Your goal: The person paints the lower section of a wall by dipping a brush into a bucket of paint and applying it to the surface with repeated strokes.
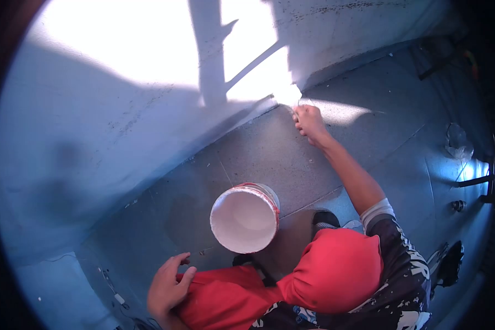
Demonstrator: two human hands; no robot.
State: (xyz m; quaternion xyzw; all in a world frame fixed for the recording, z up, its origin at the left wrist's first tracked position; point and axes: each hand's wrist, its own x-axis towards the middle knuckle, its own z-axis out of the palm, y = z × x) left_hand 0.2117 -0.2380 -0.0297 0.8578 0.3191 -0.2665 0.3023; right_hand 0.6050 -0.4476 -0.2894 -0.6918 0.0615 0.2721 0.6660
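My right hand (311,124) reaches far forward to the foot of the sunlit wall (148,104), its fingers closed. What it grips is washed out by glare; a thin edge shows beside the fingers. At the lower left, my left hand (169,286) is held with its fingers apart and nothing in it, beside the red cloth (220,294) over my leg. Between the hands stands a white bucket (245,220) with a red-marked rim, its inside pale; neither hand touches it.
The grey tiled floor (258,148) meets the wall along a diagonal edge. A clear plastic item (458,144) and dark legs of furniture (474,181) are at the right. A cable with a white connector (119,298) lies at the lower left.
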